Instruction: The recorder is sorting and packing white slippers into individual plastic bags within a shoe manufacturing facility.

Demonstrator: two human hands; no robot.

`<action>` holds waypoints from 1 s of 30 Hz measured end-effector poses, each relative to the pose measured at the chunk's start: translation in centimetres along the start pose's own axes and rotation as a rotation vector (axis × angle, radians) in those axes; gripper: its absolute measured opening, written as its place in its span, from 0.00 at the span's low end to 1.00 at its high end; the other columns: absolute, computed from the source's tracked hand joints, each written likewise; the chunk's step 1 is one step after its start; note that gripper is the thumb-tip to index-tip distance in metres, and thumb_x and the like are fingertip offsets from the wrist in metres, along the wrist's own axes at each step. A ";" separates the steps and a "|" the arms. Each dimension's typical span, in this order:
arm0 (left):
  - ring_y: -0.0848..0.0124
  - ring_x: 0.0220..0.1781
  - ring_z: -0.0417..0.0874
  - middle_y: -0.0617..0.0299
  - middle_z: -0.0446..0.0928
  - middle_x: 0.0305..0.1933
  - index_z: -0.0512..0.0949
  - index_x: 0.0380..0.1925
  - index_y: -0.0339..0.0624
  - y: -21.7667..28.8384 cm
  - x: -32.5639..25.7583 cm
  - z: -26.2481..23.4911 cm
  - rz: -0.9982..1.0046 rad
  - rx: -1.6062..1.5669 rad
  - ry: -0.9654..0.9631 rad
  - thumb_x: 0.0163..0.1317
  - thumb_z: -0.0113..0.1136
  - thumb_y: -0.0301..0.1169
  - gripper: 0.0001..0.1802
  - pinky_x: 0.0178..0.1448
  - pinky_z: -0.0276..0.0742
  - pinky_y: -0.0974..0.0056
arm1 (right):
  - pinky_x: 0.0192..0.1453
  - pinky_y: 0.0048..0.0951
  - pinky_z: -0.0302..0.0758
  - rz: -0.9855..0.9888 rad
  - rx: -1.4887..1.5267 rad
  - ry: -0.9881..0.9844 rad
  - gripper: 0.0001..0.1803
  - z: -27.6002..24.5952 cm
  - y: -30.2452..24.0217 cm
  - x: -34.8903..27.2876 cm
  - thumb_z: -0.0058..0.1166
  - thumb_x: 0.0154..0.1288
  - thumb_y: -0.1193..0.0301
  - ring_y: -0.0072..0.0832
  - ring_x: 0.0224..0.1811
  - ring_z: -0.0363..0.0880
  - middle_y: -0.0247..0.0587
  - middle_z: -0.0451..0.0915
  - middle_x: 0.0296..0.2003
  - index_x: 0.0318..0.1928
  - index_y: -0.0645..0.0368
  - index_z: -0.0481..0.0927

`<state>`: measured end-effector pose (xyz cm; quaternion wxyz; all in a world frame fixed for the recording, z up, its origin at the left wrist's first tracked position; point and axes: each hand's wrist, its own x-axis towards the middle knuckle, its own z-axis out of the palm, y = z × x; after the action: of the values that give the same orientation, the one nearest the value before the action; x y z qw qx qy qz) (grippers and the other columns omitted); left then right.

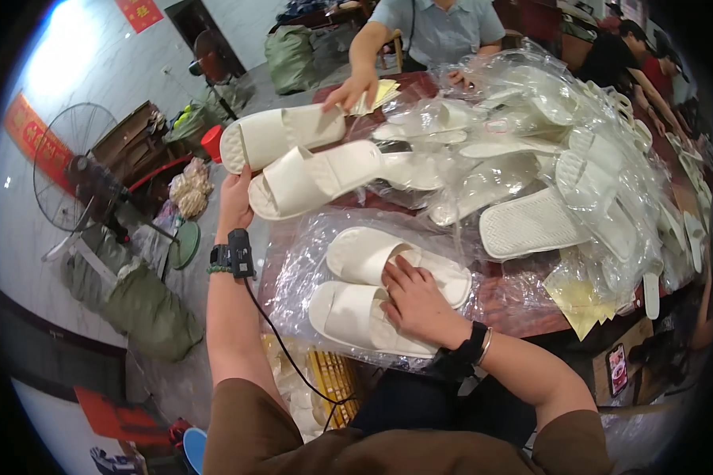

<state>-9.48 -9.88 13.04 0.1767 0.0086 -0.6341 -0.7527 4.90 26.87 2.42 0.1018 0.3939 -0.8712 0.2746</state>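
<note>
At the table's far left edge, my left hand is closed on the toe end of a white slipper, its fingers partly hidden. Another white slipper lies in front of that one, its toe beside my wrist. A person across the table has a hand on the heel end of the farther slipper. Nearer to me, a pair of white slippers, the upper one and the lower one, lies side by side on clear plastic. My right hand rests on this pair behind the straps, fingers apart.
Many white slippers in clear plastic bags are heaped across the table's middle and right. Yellow paper sheets stick out at the near right edge. A phone lies below there. A standing fan and green sacks are on the left.
</note>
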 end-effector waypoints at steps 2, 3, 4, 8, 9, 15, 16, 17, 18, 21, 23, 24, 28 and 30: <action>0.66 0.52 0.83 0.53 0.79 0.55 0.70 0.60 0.31 0.5 -1.8 -3.4 -0.085 -0.002 -0.080 0.75 0.49 0.32 0.19 0.55 0.80 0.62 | 0.69 0.48 0.60 0.007 -0.044 -0.008 0.27 0.2 0.2 0.2 0.53 0.65 0.62 0.50 0.70 0.62 0.54 0.68 0.65 0.59 0.67 0.73; 0.67 0.52 0.83 0.54 0.80 0.55 0.70 0.59 0.32 0.8 -2.9 -4.4 -0.168 -0.011 -0.185 0.75 0.49 0.33 0.19 0.54 0.81 0.62 | 0.69 0.48 0.60 -0.008 -0.036 -0.025 0.27 0.3 0.3 0.3 0.53 0.65 0.62 0.50 0.70 0.62 0.54 0.68 0.65 0.59 0.67 0.73; 0.68 0.48 0.84 0.55 0.81 0.53 0.72 0.58 0.33 0.9 -3.7 -5.1 -0.201 0.009 -0.219 0.74 0.51 0.35 0.19 0.51 0.82 0.63 | 0.69 0.48 0.60 -0.003 -0.053 -0.009 0.27 0.3 0.5 0.2 0.53 0.65 0.62 0.50 0.70 0.62 0.54 0.68 0.65 0.59 0.67 0.73; 0.70 0.44 0.85 0.55 0.82 0.49 0.74 0.55 0.33 2.1 -5.9 -6.0 -0.356 0.088 -0.291 0.74 0.52 0.37 0.19 0.48 0.83 0.65 | 0.70 0.48 0.59 -0.008 -0.082 -0.007 0.28 0.4 0.7 0.4 0.54 0.64 0.61 0.49 0.70 0.61 0.54 0.69 0.64 0.59 0.67 0.73; 0.70 0.44 0.85 0.55 0.82 0.49 0.74 0.55 0.33 2.2 -6.4 -5.6 -0.359 0.078 -0.277 0.74 0.52 0.37 0.19 0.48 0.83 0.65 | 0.70 0.47 0.58 -0.010 -0.095 -0.005 0.28 0.6 0.7 0.3 0.55 0.64 0.61 0.48 0.70 0.61 0.54 0.69 0.64 0.59 0.68 0.73; 0.70 0.43 0.85 0.54 0.81 0.50 0.72 0.56 0.36 1.9 -5.9 -4.6 -0.485 0.123 -0.308 0.74 0.52 0.40 0.20 0.46 0.83 0.66 | 0.69 0.47 0.59 -0.016 -0.116 -0.003 0.29 1.3 0.5 0.3 0.55 0.63 0.61 0.49 0.70 0.61 0.54 0.69 0.64 0.59 0.68 0.72; 0.71 0.38 0.85 0.54 0.81 0.49 0.73 0.54 0.36 1.7 -5.9 -4.1 -0.459 0.101 -0.316 0.74 0.52 0.41 0.19 0.42 0.83 0.67 | 0.69 0.47 0.59 -0.018 -0.124 -0.008 0.29 1.3 0.4 0.3 0.56 0.63 0.61 0.49 0.70 0.61 0.54 0.69 0.64 0.59 0.68 0.72; 0.71 0.38 0.85 0.54 0.81 0.49 0.73 0.54 0.36 1.5 -5.5 -4.0 -0.458 0.088 -0.318 0.74 0.52 0.41 0.19 0.42 0.83 0.67 | 0.69 0.47 0.59 -0.019 -0.136 -0.015 0.29 1.3 0.3 0.3 0.56 0.63 0.61 0.49 0.70 0.61 0.54 0.69 0.64 0.59 0.68 0.72; 0.71 0.37 0.84 0.53 0.81 0.49 0.73 0.52 0.37 1.7 -5.1 -3.5 -0.462 0.132 -0.340 0.74 0.51 0.41 0.18 0.40 0.82 0.68 | 0.69 0.47 0.59 -0.017 -0.134 -0.021 0.29 1.3 0.3 0.2 0.56 0.63 0.62 0.49 0.70 0.61 0.54 0.69 0.64 0.59 0.68 0.72; 0.71 0.32 0.83 0.52 0.82 0.48 0.73 0.50 0.37 1.9 -5.1 -2.3 -0.465 0.219 -0.396 0.75 0.50 0.41 0.18 0.36 0.80 0.70 | 0.69 0.47 0.59 -0.011 -0.133 -0.028 0.29 1.1 0.3 0.1 0.56 0.63 0.62 0.49 0.71 0.61 0.54 0.69 0.64 0.60 0.68 0.71; 0.67 0.35 0.85 0.51 0.82 0.47 0.73 0.49 0.36 1.5 -5.1 -1.9 -0.420 0.158 -0.410 0.75 0.49 0.42 0.18 0.37 0.81 0.70 | 0.70 0.47 0.59 -0.006 -0.129 -0.027 0.30 1.0 0.3 0.2 0.56 0.63 0.62 0.49 0.71 0.61 0.54 0.68 0.64 0.60 0.68 0.70; 0.67 0.35 0.85 0.51 0.82 0.47 0.73 0.49 0.36 1.3 -5.1 -1.6 -0.425 0.152 -0.419 0.75 0.49 0.42 0.18 0.37 0.81 0.70 | 0.70 0.48 0.58 -0.018 -0.125 -0.021 0.30 0.8 0.3 0.3 0.56 0.63 0.62 0.49 0.71 0.61 0.54 0.68 0.64 0.61 0.68 0.70; 0.62 0.41 0.86 0.48 0.82 0.48 0.73 0.51 0.34 0.5 -5.0 -1.7 -0.414 0.136 -0.334 0.76 0.46 0.40 0.19 0.40 0.82 0.68 | 0.71 0.49 0.57 -0.019 -0.092 -0.046 0.30 0.9 0.5 0.5 0.55 0.64 0.63 0.50 0.72 0.59 0.54 0.68 0.64 0.62 0.68 0.69; 0.61 0.43 0.86 0.48 0.82 0.49 0.73 0.51 0.34 0.2 -4.9 -1.6 -0.424 0.107 -0.315 0.76 0.45 0.39 0.18 0.41 0.82 0.67 | 0.69 0.48 0.61 -0.001 -0.053 -0.086 0.28 0.3 0.9 0.8 0.55 0.64 0.64 0.52 0.71 0.60 0.55 0.69 0.63 0.60 0.67 0.71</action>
<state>-4.49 -10.05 11.87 -0.0862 0.0333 -0.6766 -0.7305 3.76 26.65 2.10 0.0746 0.4031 -0.8815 0.2343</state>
